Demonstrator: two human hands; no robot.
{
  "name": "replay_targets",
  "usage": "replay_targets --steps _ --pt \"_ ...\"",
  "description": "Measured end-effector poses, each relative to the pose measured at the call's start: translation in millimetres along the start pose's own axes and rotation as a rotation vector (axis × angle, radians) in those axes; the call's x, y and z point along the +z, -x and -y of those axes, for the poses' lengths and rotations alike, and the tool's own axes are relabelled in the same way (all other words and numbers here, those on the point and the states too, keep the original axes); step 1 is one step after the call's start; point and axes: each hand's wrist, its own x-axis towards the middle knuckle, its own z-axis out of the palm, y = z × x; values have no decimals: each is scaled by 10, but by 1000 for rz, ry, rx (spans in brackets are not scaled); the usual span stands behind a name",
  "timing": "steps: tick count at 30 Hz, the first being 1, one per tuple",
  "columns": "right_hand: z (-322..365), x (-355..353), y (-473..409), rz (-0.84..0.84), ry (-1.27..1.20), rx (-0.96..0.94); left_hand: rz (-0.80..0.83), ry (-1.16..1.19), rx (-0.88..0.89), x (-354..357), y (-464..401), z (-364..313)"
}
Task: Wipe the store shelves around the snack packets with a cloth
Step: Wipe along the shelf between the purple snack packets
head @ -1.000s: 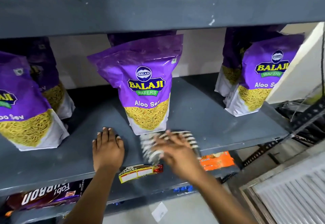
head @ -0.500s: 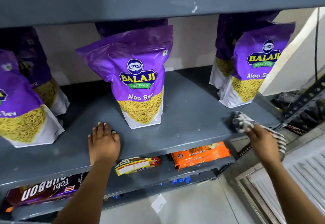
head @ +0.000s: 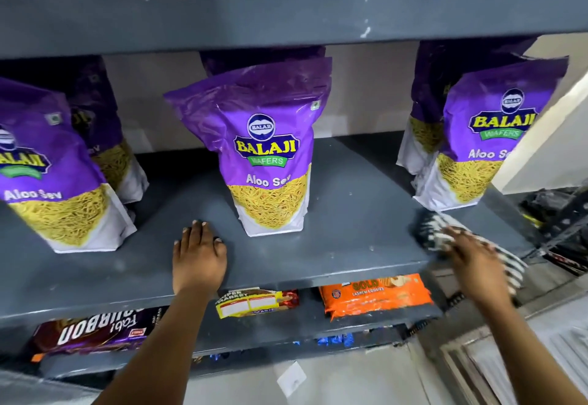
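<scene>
Our left hand [head: 199, 253] lies flat, fingers spread, on the grey shelf [head: 350, 213], just left of the middle Aloo Sev packet [head: 265, 156], holding nothing. Our right hand [head: 474, 261] presses the striped cloth [head: 436, 232] on the shelf's front right corner, well right of that packet, just before the right packet [head: 483, 146]; blur hides how tightly its fingers grip

free: we see bare shelf [head: 350, 213] between middle packet [head: 270, 162] and right packets [head: 471, 162], and a narrower gap left of middle | blocked: left packets [head: 54, 188], upper shelf [head: 286, 13] close overhead | front edge: left hand [head: 199, 258], right hand [head: 474, 264] on cloth [head: 432, 232]
</scene>
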Motion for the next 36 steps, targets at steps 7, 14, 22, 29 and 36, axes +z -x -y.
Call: replay_targets --steps 7,14,22,29,36 --pt "722 398 289 48 -14 -157 25 100 33 -120 49 252" --pt "1828 839 767 126 -116 -388 -56 6 36 -466 281 1248" --pt "3040 1258 1262 258 -156 -449 27 -24 192 -496 222 1780" --pt "3702 1379 1495 390 -224 -498 91 47 220 -508 201 1847" --pt "3693 1094 1611 606 -267 -413 199 148 179 -622 173 1869"
